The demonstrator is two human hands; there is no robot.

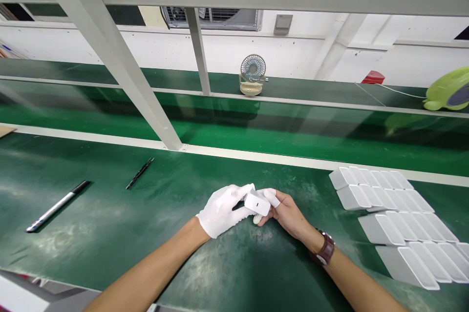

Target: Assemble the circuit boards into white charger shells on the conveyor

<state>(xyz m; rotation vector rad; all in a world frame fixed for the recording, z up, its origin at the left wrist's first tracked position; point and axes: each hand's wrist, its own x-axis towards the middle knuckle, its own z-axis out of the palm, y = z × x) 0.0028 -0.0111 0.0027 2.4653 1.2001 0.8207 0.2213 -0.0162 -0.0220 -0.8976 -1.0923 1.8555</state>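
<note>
Just above the green work table (pixel 190 263) I hold a small white power adapter (pixel 257 204), with one dark slot in the end that faces me. My left hand (pixel 225 210), in a white glove, grips it from the left with thumb and fingers. From the right, my right hand (pixel 286 210) is closed on the same adapter. White finger covers sit on some of its fingertips, and a brown strap (pixel 325 248) circles that wrist. The adapter's far side is hidden from me.
Several rows of white plastic housings (pixel 388 229) stand at the right. At the left lie a marker pen (pixel 58 206) and dark tweezers (pixel 139 173). A slanted metal post (pixel 120 58) rises from the table's back edge. Behind stand a small fan (pixel 252 69) and a lime-green object (pixel 445 90).
</note>
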